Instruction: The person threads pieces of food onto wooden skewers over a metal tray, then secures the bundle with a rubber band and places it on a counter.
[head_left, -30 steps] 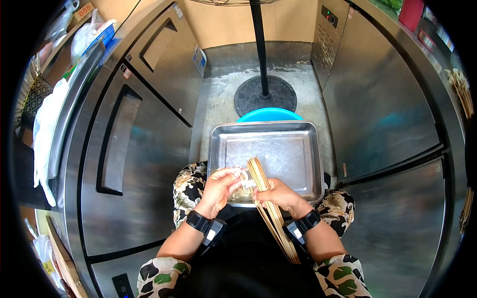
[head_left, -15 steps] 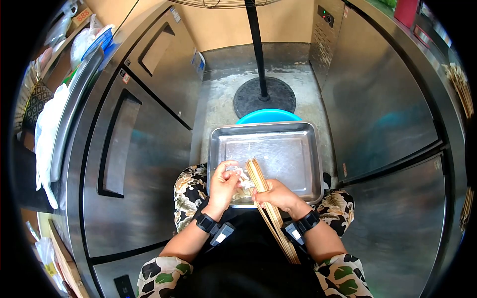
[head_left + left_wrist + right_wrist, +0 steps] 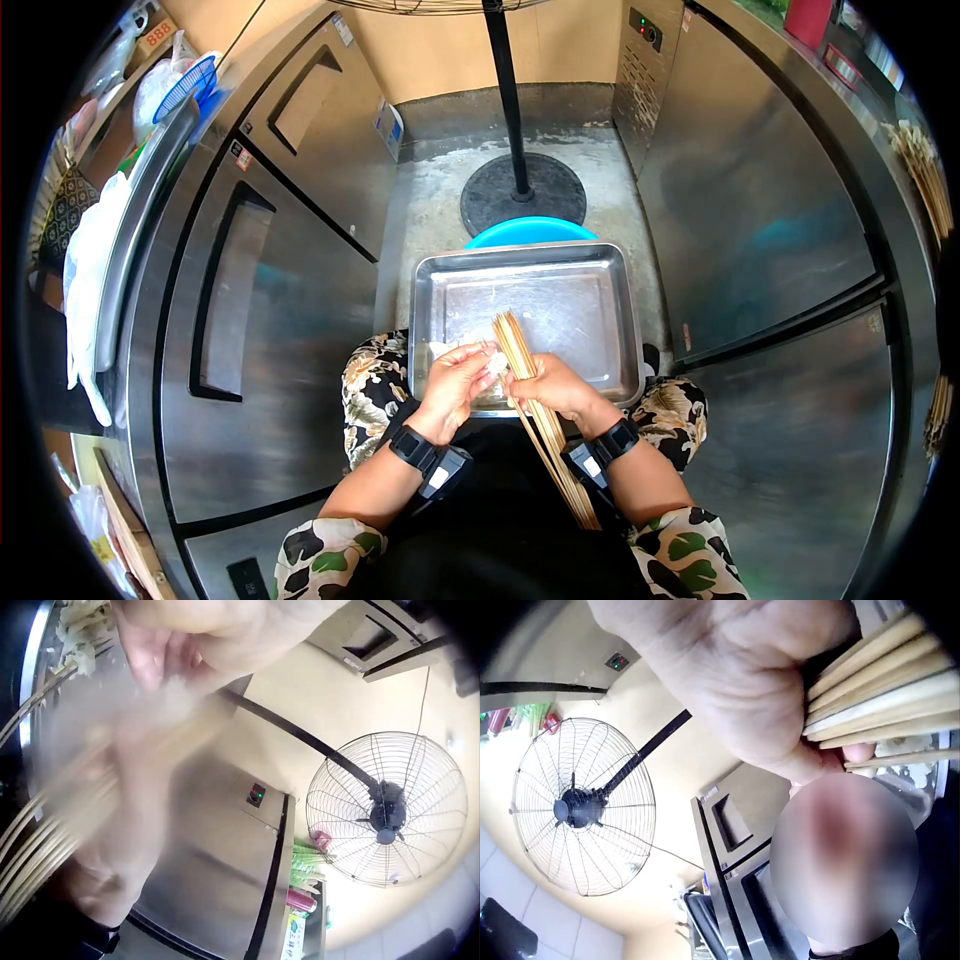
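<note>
A bundle of thin wooden skewers [image 3: 540, 425] slants over the near edge of a metal tray [image 3: 530, 256], gripped by my right hand [image 3: 555, 385]. Beside its tips, my left hand [image 3: 452, 385] pinches a small whitish piece [image 3: 496, 363] between thumb and fingers. The two hands nearly meet above the tray's near side. More pale pieces [image 3: 81, 641] lie in the tray in the left wrist view, and others [image 3: 911, 769] show below the skewers in the right wrist view. Blur covers part of both wrist views, hiding the fingertips there.
The tray rests over the person's lap, with a blue basin [image 3: 530, 232] just beyond it. A fan stand's round black base [image 3: 523, 195] is on the floor behind. Steel cabinets [image 3: 290, 370] flank both sides; a white bag [image 3: 95, 280] hangs at the left.
The left hand's fingers, raised and apart half a second ago, have come down and closed on a whitish piece near the skewers. The right hand keeps its grip, and the head view has shifted slightly.
</note>
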`<state>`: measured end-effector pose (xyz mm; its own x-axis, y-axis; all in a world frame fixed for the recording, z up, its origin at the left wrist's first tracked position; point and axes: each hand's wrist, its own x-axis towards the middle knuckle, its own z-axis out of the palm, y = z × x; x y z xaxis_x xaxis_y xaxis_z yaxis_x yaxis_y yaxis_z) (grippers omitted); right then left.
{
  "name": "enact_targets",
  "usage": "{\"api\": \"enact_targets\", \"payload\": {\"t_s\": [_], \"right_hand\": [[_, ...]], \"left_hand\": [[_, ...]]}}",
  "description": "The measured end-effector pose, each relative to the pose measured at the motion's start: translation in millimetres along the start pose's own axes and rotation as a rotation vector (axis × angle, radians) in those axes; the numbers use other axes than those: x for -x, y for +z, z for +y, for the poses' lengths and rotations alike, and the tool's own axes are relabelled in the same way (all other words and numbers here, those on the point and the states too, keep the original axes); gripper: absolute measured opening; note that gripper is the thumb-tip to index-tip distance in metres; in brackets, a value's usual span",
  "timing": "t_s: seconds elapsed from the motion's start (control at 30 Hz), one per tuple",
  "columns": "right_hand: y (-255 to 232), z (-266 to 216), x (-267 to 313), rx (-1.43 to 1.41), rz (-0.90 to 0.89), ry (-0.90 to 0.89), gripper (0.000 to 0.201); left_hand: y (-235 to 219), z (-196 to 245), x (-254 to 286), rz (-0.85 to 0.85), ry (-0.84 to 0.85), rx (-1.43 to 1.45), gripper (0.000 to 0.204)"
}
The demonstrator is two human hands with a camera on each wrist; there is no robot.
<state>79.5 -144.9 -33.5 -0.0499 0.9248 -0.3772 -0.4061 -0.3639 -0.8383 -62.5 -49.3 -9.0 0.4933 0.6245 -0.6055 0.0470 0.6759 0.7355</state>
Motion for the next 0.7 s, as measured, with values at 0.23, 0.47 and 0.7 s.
{"api": "enact_targets", "payload": {"t_s": [0.23, 0.47, 0.7], "right_hand": [[-1.9, 2.0, 16.3, 0.009, -0.132, -0.031, 0.019], [-0.2, 3.2, 20.0, -0.064, -0.102, 0.067, 0.022], [-0.6, 5.4, 15.6, 0.009, -0.013, 0.072, 0.018]], "left_hand": [[-2.5, -1.9, 1.7, -0.13, 0.02, 0.029, 0.019], [-19.0, -8.4, -14.2, -0.245, -0.207, 0.163, 0.015], [-7.8, -18.6, -9.7, -0.09, -0.231, 0.16, 0.007]]}}
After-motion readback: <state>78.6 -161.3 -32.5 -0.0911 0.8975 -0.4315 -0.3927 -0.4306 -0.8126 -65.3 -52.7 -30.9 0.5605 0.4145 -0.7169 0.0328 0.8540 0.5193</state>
